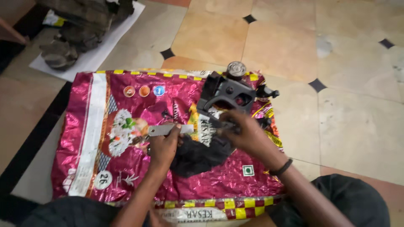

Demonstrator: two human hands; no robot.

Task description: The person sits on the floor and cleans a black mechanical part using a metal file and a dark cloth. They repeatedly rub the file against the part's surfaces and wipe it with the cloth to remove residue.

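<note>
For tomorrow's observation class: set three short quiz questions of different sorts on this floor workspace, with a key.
1. True or false: the left hand holds a flat grey metal piece.
2. Which lies under the hands? A) a blue towel B) a shiny magenta sack C) a wooden board
3. Fill in: the black metal part lies beyond the ____ hand, near the sack's far edge.

Key: 1 true. 2 B. 3 right. A black cloth lies between the hands; what the right hand grips is too blurred to tell.
</note>
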